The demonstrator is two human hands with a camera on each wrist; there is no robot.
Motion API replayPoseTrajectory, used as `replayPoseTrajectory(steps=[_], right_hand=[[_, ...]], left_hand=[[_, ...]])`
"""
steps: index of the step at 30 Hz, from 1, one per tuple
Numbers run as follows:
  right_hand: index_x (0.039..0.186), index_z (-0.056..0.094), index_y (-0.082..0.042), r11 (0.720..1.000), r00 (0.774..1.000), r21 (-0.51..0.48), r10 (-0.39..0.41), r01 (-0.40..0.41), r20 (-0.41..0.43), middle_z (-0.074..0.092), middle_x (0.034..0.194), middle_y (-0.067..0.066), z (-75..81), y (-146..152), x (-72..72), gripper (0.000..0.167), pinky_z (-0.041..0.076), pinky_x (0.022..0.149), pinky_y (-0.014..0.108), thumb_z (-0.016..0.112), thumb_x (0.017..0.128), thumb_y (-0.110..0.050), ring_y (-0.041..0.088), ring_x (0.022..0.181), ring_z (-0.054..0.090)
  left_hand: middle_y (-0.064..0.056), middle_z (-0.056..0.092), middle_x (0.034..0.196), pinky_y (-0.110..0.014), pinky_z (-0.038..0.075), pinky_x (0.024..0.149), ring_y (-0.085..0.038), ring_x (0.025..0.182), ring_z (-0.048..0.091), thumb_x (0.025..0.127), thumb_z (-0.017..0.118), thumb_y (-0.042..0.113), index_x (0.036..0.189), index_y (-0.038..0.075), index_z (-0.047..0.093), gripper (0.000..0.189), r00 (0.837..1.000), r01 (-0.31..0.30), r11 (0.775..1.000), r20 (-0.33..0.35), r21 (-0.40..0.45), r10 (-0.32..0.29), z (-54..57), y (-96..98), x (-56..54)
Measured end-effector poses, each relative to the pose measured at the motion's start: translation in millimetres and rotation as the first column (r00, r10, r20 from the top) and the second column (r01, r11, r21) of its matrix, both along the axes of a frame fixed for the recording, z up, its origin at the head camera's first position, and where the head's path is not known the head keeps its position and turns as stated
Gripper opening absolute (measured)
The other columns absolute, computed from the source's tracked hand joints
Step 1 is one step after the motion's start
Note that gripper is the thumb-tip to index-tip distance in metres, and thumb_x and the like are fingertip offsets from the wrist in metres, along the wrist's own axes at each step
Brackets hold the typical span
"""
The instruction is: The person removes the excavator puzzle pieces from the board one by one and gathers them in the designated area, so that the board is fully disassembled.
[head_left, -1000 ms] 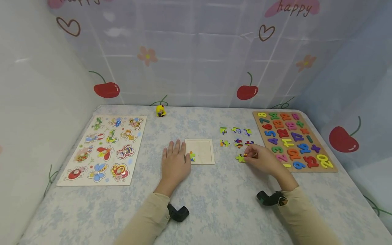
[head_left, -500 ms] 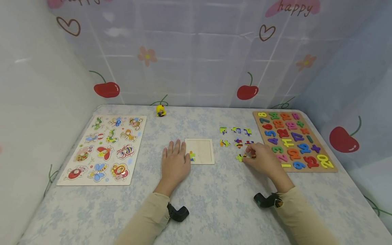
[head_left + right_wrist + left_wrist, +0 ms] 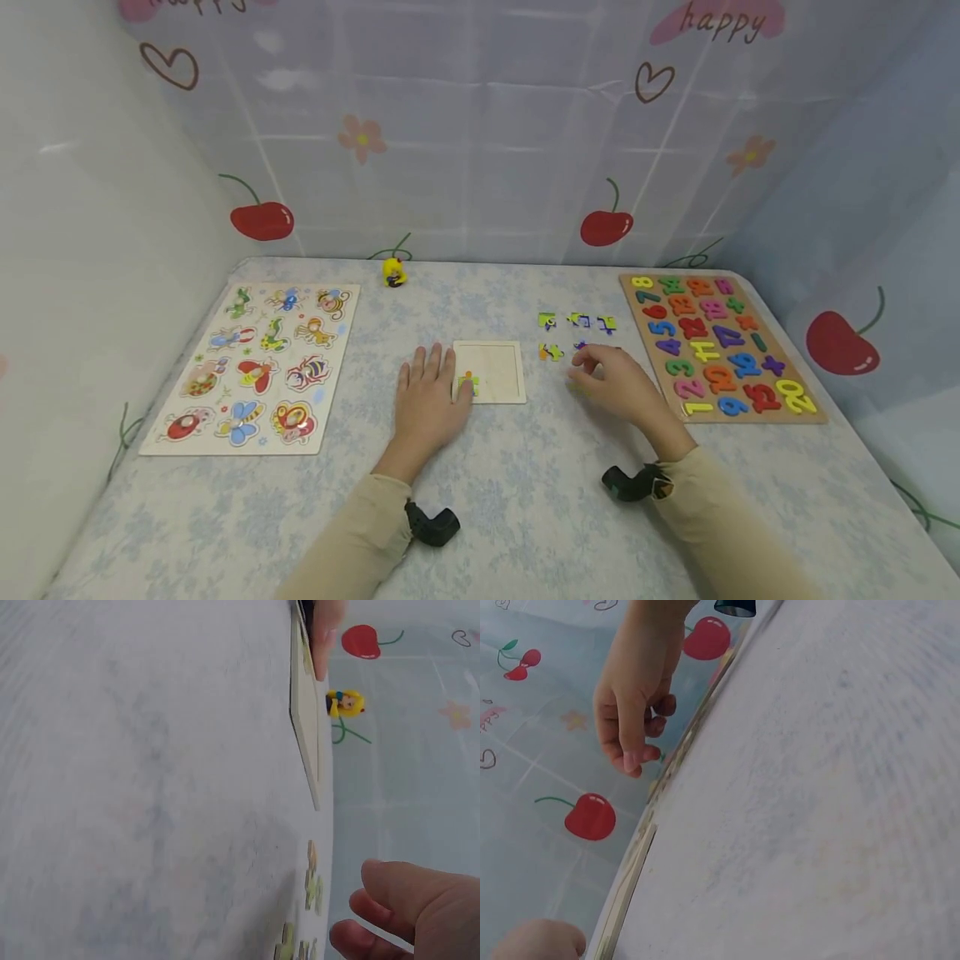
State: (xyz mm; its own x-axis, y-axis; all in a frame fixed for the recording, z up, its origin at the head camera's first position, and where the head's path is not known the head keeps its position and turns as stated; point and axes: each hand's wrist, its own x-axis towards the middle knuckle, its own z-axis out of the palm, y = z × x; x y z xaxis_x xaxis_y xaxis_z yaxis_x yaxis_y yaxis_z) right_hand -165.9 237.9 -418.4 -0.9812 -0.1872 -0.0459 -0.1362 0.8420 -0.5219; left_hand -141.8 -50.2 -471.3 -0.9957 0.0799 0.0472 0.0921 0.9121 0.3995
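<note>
In the head view my left hand lies flat with fingers stretched at the left edge of a small wooden puzzle tray. Its thumb reaches over the rim onto a yellow-green jigsaw piece in the tray's lower left corner. My right hand hovers right of the tray, fingers loosely bent and thumb apart from the index finger; no piece shows between them. It covers some loose pieces in the head view. A jigsaw piece lies below it in the right wrist view. An orange-and-green jigsaw piece lies left of its fingertips.
Jigsaw pieces form a row behind the right hand. A number board lies at the right, an insect picture board at the left. A small yellow-haired figurine stands at the back. Printed cloth surrounds the table.
My right hand has moved left from the front pieces, which it now covers. My left thumb has shifted right onto the piece in the tray; the rest of that hand stays put.
</note>
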Motion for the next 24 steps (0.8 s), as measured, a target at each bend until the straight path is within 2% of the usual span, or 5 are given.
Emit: replayPoseTrajectory(steps=[5, 9, 15, 24], right_hand=[[0.106, 0.07, -0.015, 0.997, 0.998, -0.057, 0.057, -0.058, -0.018, 0.062, 0.091, 0.003, -1.4, -18.7, -5.2, 0.018, 0.043, 0.064, 0.031, 0.066, 0.096, -0.028, 0.02, 0.08, 0.052], [0.112, 0.071, -0.013, 0.992, 0.995, -0.071, 0.101, -0.103, -0.02, 0.063, 0.091, 0.003, -2.6, -34.3, -10.3, 0.022, 0.043, 0.066, 0.03, 0.066, 0.096, -0.027, 0.019, 0.08, 0.053], [0.112, 0.071, -0.014, 0.981, 0.983, -0.054, 0.185, -0.186, -0.012, 0.062, 0.089, 0.001, 0.1, -62.5, -17.1, 0.022, 0.045, 0.069, 0.03, 0.067, 0.095, -0.026, 0.017, 0.08, 0.053], [0.119, 0.071, -0.011, 0.942, 0.943, -0.075, 0.33, -0.326, 0.046, 0.064, 0.091, 0.002, -1.1, -96.1, -24.0, 0.028, 0.046, 0.069, 0.028, 0.069, 0.093, -0.022, 0.014, 0.076, 0.052]], left_hand=[[-0.008, 0.017, 0.167, -0.054, 0.009, 0.125, -0.031, 0.156, 0.007, 0.086, 0.043, 0.078, 0.159, 0.014, 0.024, 0.1, 1.0, 0.016, 0.999, -0.006, -0.03, -0.016, -0.3, -0.9, 1.7], [-0.008, 0.014, 0.168, -0.053, 0.008, 0.125, -0.03, 0.156, 0.005, 0.077, 0.047, 0.086, 0.16, 0.013, 0.021, 0.113, 1.0, 0.027, 0.998, 0.011, -0.053, -0.026, -0.3, -1.3, 2.5], [-0.007, 0.011, 0.168, -0.053, 0.006, 0.125, -0.029, 0.156, 0.002, 0.076, 0.047, 0.088, 0.16, 0.014, 0.018, 0.116, 0.999, 0.033, 0.997, 0.02, -0.074, -0.031, -0.6, -1.3, 2.4], [-0.007, 0.013, 0.168, -0.053, 0.006, 0.125, -0.029, 0.156, 0.003, 0.075, 0.048, 0.088, 0.16, 0.012, 0.016, 0.118, 0.999, 0.032, 0.998, 0.014, -0.06, -0.031, -1.0, -3.0, 2.4]])
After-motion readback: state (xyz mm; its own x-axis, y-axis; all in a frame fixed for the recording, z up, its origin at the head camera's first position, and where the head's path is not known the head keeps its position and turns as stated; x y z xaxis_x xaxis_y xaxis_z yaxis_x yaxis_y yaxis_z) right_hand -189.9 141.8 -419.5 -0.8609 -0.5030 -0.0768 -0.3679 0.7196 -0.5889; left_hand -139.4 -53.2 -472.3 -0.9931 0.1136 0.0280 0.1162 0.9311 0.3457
